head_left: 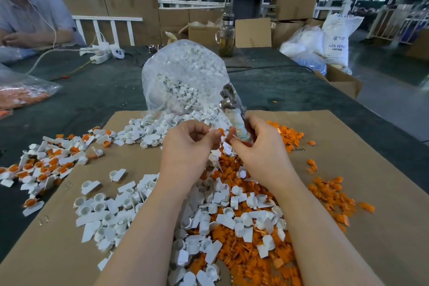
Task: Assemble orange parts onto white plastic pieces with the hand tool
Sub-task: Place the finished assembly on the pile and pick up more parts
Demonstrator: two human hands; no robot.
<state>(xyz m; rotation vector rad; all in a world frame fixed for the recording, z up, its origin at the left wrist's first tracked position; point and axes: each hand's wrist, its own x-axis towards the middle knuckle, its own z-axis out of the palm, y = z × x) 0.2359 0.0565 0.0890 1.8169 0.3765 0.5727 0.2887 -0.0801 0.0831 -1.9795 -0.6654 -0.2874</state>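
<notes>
Two hands work here: a left hand (188, 144) and a right hand (260, 146). One metal hand tool (232, 102), one clear bag of white pieces (185, 76), one glass jar (226, 38), one cardboard sheet (348, 146). Loose white pieces (111, 211) and orange parts (334, 195) are too many to count.

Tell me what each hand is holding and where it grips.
The left hand pinches a small orange part at its fingertips. The right hand grips the hand tool by its wrapped handle.

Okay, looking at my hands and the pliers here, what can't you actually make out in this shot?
Head view only:
- Small piece in the left hand: white and orange show, but fingertips cover how they join.
- Hand tool handles: wrapped inside the right hand.
- Tool tip: blurred against the clear bag.
- Table under the cardboard sheet: covered.
</notes>
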